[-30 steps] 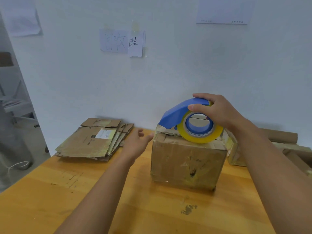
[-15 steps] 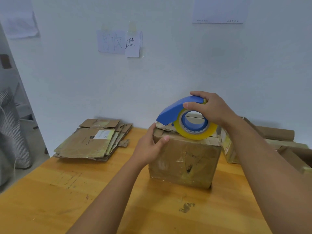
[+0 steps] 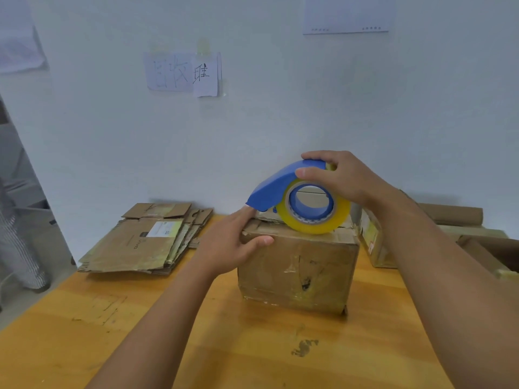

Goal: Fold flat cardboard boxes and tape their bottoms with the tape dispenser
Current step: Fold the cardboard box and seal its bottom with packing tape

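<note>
A folded cardboard box [image 3: 297,265] stands near the centre of the wooden table [image 3: 196,346], its taped-over flaps facing up and old strips of clear tape shining on its front face. On top of it sits the blue tape dispenser [image 3: 283,186], loaded with a roll of yellowish clear tape [image 3: 317,217]; the roll touches the box's upper surface and the dispenser's blue nose points toward 9 o'clock, out over the box's left top edge.

The right hand [image 3: 339,178] grips the dispenser from above, fingers curled over the blue hood and the thumb pressed on its near side. The left hand [image 3: 233,242] is clamped on the box's upper left corner: the thumb lies along the front face just under the edge, while the fingers reach over the top toward the dispenser's nose. Whether a fingertip actually touches the blue nose or a tape end is hard to tell, since the spot is small and partly covered.

At about 9 o'clock from the box, well apart from it, lies a stack of flat cardboard boxes [image 3: 140,245], the top one bearing a white label. At 3 o'clock, just beside the box, another taped box [image 3: 370,240] stands partly hidden by the right forearm, and beyond it lie more cardboard pieces [image 3: 460,217]. Paper notes [image 3: 182,73] are stuck to the white wall behind.
</note>
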`<action>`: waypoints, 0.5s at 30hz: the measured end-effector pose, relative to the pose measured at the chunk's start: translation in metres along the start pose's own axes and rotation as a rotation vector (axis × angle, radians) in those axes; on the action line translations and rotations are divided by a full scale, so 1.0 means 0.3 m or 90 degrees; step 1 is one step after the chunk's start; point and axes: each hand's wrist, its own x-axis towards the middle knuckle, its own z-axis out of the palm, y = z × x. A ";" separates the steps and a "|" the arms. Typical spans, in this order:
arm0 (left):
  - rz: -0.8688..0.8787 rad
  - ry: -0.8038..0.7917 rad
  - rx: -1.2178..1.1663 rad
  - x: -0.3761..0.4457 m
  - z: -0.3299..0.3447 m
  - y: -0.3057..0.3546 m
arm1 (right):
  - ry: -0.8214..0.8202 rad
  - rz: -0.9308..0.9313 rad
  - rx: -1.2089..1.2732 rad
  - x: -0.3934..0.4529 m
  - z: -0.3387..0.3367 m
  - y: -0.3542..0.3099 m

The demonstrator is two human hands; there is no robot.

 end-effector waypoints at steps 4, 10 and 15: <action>-0.009 -0.012 0.031 0.008 0.005 -0.015 | -0.032 -0.010 -0.002 0.009 -0.028 0.000; -0.062 -0.040 0.107 0.021 -0.001 -0.042 | -0.023 -0.001 -0.009 -0.025 -0.145 0.051; -0.026 -0.082 0.163 0.037 0.000 -0.010 | 0.016 0.004 0.006 -0.062 -0.176 0.097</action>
